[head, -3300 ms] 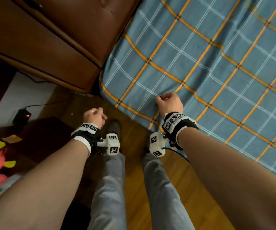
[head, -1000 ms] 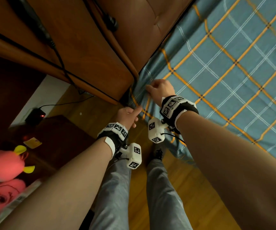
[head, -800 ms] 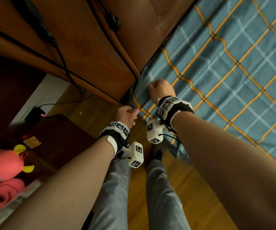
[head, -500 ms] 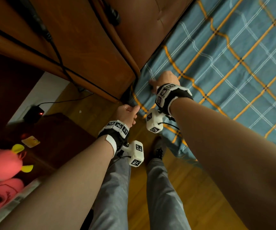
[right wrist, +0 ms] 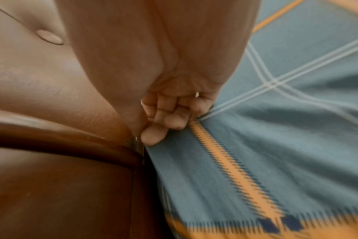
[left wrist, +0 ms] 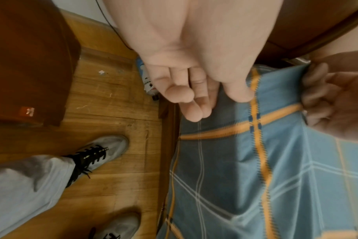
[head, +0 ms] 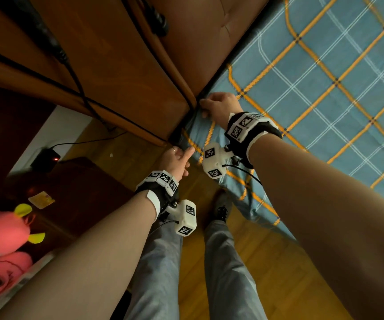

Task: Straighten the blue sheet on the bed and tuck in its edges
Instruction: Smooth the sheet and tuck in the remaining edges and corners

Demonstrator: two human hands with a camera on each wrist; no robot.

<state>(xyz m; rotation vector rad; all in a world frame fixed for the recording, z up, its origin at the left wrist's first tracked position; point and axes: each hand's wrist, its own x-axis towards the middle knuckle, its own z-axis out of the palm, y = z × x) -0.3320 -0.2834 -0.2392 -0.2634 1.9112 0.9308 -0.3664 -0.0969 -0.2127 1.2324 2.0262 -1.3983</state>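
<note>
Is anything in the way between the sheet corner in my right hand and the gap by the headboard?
Nothing visible is. The right hand grips the blue sheet right against the headboard, with no object between them. The left hand touches the sheet lower down. Inside the gap is hidden.

A: The arms?
B: Both stretched forward. The right hand [head: 218, 106] is farther out, fingers curled, pinching the blue sheet [head: 325, 65].
A: The left hand [head: 177, 159]?
B: Lower, thumb out, fingers loosely bent.
</note>
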